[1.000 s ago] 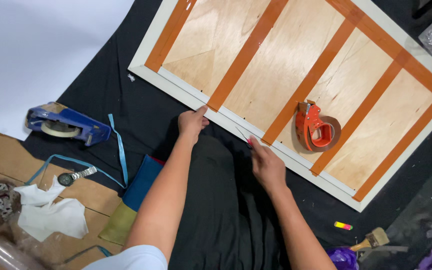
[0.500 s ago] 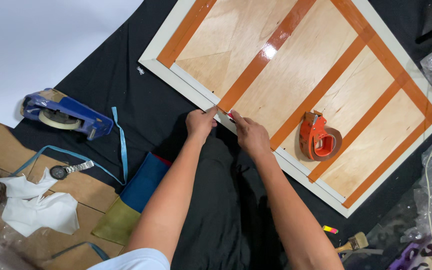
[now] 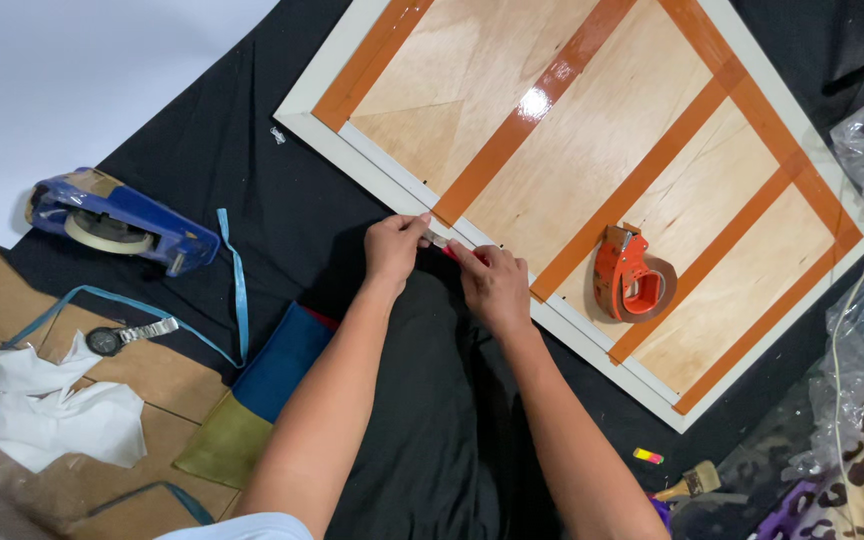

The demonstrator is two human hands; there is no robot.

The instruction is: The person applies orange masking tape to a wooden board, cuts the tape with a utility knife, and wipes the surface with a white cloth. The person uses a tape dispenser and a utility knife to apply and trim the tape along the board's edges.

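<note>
We see a white-framed panel (image 3: 592,170) lying flat on black cloth (image 3: 242,200), its plywood back crossed by orange tape strips (image 3: 537,100). Both hands meet at the frame's near edge, at about 7 o'clock from the panel's middle. The left hand (image 3: 394,248) is curled, thumb and forefinger pinched on a small pale strip (image 3: 438,240) at the frame rail. The right hand (image 3: 492,285) lies knuckles up just at 4 o'clock of the left, fingers bent and pressing on the same strip; a bit of red shows under its fingertips, but we cannot tell what that is. Both forearms run in from 6 o'clock, nearly parallel.

An orange tape dispenser (image 3: 635,275) stands on the plywood at 3 o'clock of the hands. At 9 o'clock, well apart, a blue dispenser (image 3: 117,220) holding a pale roll lies on the cloth, with a wristwatch (image 3: 117,338) and crumpled white paper (image 3: 57,410) below it. A brush (image 3: 690,485) lies at 5 o'clock.
</note>
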